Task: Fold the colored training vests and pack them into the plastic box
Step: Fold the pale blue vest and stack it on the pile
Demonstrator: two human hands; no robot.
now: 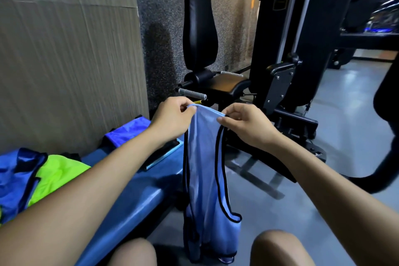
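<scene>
Both bare forearms reached forward toward the frame's middle. The left hand (172, 119) and right hand (246, 123) were raised side by side, near each other, fingers (224, 120) curled, each pinching the vest (203, 168).

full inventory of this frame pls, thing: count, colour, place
light blue vest: 1, black trim, hanging from both hands in front of the knees
blue vests: 2, one on bench far left, one further along it by the wall
neon green vest: 1, on bench beside the left blue one
bench: 1, blue padded, left
gym machine: 1, black, ahead
left hand: pinches vest top edge
right hand: pinches vest top edge
knees: 2, bare, bottom
</scene>
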